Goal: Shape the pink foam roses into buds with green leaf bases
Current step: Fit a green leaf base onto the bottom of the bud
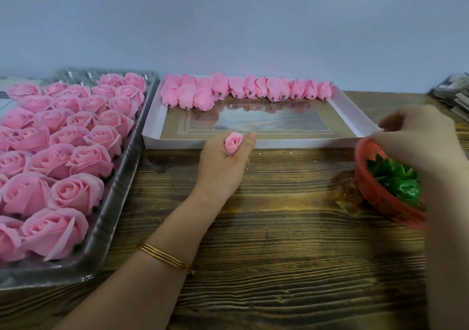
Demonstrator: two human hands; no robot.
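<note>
Petals of the pink bud (234, 142) furl tightly, clamped in left grip (223, 167); right grip (416, 136) blurred, state unclear.

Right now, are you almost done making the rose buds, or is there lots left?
Not nearly. Done: a row of shaped buds lines the far side of the white box. In hand: the left hand holds one rolled bud, and the right hand hovers at the red basket of green leaf bases. Left: the clear tray is packed with open roses.
</note>
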